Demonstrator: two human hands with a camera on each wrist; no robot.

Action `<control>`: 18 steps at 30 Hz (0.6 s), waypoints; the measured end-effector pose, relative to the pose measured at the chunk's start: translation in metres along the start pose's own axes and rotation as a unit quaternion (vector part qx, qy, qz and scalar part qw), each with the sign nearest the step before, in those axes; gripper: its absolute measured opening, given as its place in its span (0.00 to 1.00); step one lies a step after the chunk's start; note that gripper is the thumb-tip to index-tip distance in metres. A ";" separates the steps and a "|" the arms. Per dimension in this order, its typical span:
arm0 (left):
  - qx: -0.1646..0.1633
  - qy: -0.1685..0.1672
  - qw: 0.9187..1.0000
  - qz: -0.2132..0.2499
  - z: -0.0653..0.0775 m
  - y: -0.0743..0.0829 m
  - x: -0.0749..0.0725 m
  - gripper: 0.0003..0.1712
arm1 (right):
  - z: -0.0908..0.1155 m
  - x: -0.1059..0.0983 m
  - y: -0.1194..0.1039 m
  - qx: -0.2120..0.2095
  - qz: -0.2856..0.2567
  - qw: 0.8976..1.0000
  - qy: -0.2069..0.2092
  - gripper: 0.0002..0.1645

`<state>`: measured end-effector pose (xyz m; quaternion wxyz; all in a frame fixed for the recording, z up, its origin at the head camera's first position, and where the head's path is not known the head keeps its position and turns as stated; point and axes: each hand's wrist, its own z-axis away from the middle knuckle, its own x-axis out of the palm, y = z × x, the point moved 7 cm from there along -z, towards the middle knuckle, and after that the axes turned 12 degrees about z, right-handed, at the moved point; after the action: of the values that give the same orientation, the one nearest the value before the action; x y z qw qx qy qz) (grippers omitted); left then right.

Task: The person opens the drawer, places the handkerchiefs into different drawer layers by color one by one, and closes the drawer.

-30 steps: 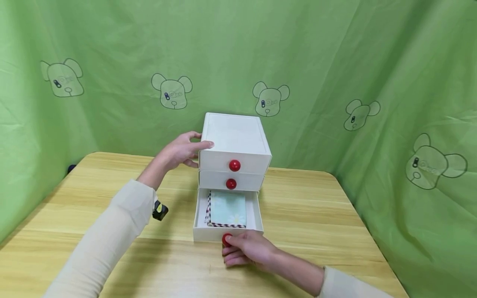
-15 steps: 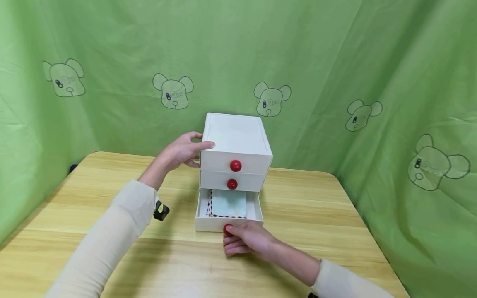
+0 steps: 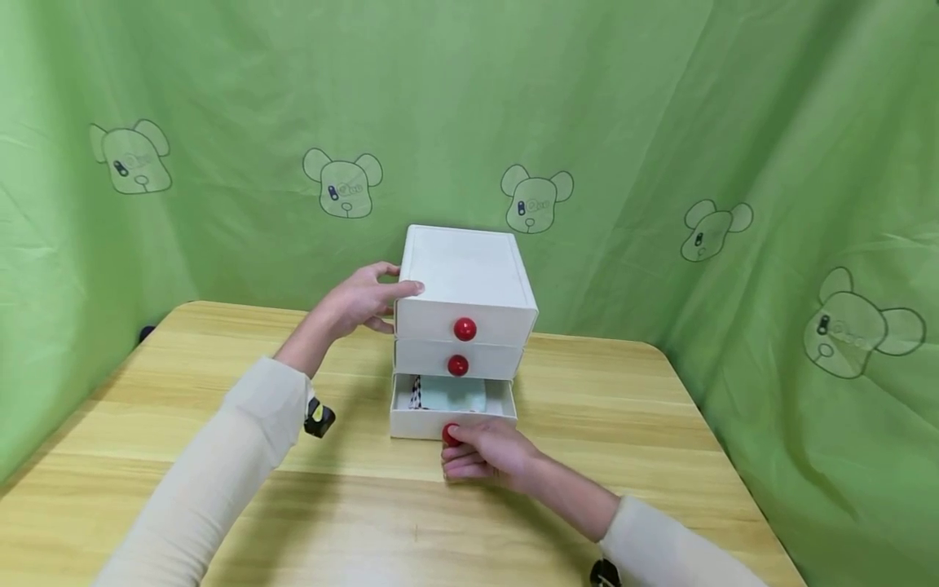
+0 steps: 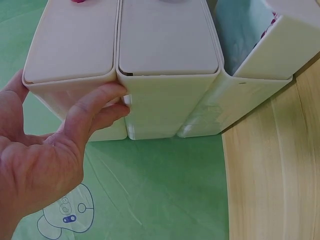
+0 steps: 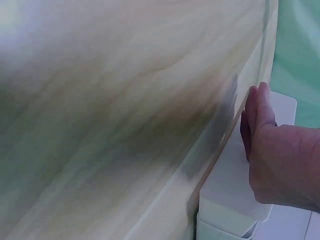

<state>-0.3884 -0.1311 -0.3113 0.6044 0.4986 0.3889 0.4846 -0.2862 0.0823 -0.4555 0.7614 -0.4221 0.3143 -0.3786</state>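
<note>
A white three-drawer cabinet (image 3: 469, 265) stands on the table, with a red round knob on each drawer. My left hand (image 3: 359, 300) holds its upper left edge, thumb over the top and fingers against the side. In the left wrist view, the fingertips of my left hand (image 4: 50, 145) lie near the seam below the top drawer. My right hand (image 3: 491, 452) pinches the red knob (image 3: 451, 434) of the bottom drawer (image 3: 414, 424), which stands partly pulled out. Inside lies a flat light blue piece (image 3: 451, 393) with a dark-and-white twisted edging, its far part hidden under the middle drawer.
The wooden table (image 3: 220, 456) reaches to a green curtain (image 3: 440, 98) printed with bear heads, which hangs behind and at both sides. A dark wrist device (image 3: 319, 417) shows below my left cuff, another (image 3: 605, 573) below the right one.
The bottom drawer has slid inward, away from me, with my right hand on its knob. Less of the light blue piece shows. My left hand has kept its place on the cabinet.
</note>
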 end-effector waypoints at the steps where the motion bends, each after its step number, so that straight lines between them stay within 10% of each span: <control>1: 0.000 0.000 1.000 0.000 0.000 0.000 0.000 0.50 | -0.002 -0.001 0.000 0.001 -0.001 1.000 0.002 0.22; 18: -0.001 0.003 1.000 0.005 -0.002 -0.002 -0.001 0.50 | -0.031 -0.014 -0.010 -0.011 -0.026 0.999 0.021 0.21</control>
<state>-0.3901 -0.1313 -0.3139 0.6018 0.4984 0.3877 0.4891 -0.3218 0.0779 -0.4585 0.7395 -0.4308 0.3234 -0.4038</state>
